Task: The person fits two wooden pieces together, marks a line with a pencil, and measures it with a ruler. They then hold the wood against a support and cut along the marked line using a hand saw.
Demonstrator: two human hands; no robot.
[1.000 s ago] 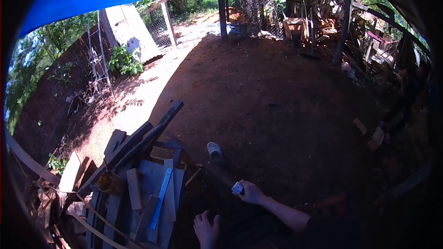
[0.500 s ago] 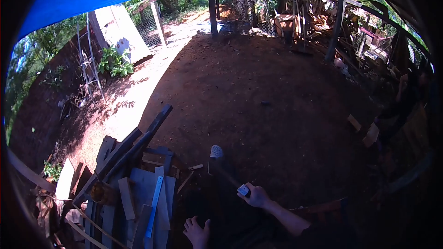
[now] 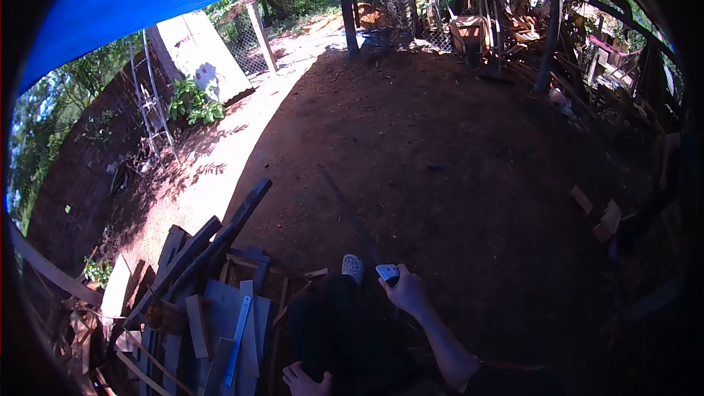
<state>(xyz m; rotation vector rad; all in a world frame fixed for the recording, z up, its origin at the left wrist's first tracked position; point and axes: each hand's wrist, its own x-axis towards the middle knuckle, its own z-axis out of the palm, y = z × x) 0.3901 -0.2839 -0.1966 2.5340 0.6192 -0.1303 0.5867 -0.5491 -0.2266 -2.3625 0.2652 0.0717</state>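
My right hand (image 3: 405,290) is closed around the pale grey and black handle of a handsaw (image 3: 381,270). Its long dark blade points forward and left over the dirt, seen nearly edge-on. Low in the view, my left hand (image 3: 308,381) has its fingers apart and holds nothing; it is close to my dark-clothed leg (image 3: 330,330). Left of that hand, a metal ruler (image 3: 238,337) lies on grey boards (image 3: 218,301), beside a short wooden block (image 3: 196,325). A light patterned shoe (image 3: 353,268) shows beyond my knee.
Dark timbers (image 3: 235,224) jut forward from the wood pile at left. Offcuts (image 3: 607,221) lie on the brown dirt floor (image 3: 411,125) at right, near a partly shadowed person (image 3: 664,165). Posts (image 3: 347,11) hold up a blue tarp (image 3: 161,0).
My right hand has risen slightly, and the saw blade now reaches farther forward and left. The left hand has moved lower in the view, still spread. The camera view has shifted a little.
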